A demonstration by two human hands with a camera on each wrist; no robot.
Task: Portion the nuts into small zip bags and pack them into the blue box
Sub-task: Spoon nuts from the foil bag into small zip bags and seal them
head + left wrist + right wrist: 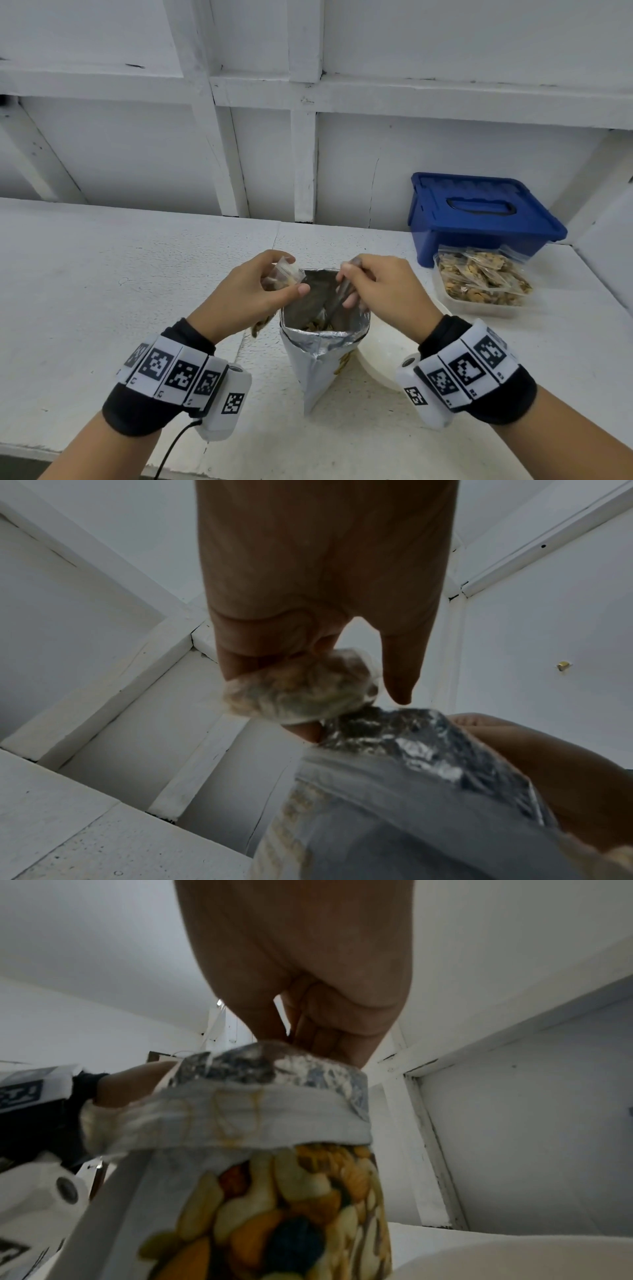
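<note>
Left hand (255, 291) pinches a part-filled zip bag (284, 275); right hand (376, 287) grips a spoon (337, 301) inside the foil nut bag (323, 346). Filled bags heap the tub (479, 305); blue box (479, 219) is lidded, unpacked.

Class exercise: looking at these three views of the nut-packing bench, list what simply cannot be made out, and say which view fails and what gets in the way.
- Inside of the blue box: head view, its lid is on.
- How full the foil nut bag is: head view, its walls shadow the inside.
- What the right hand grips: head view, blurred; right wrist view, the bag's folded rim hides it.
- Whether the small zip bag in the left hand is sealed: fingers cover its top.
</note>
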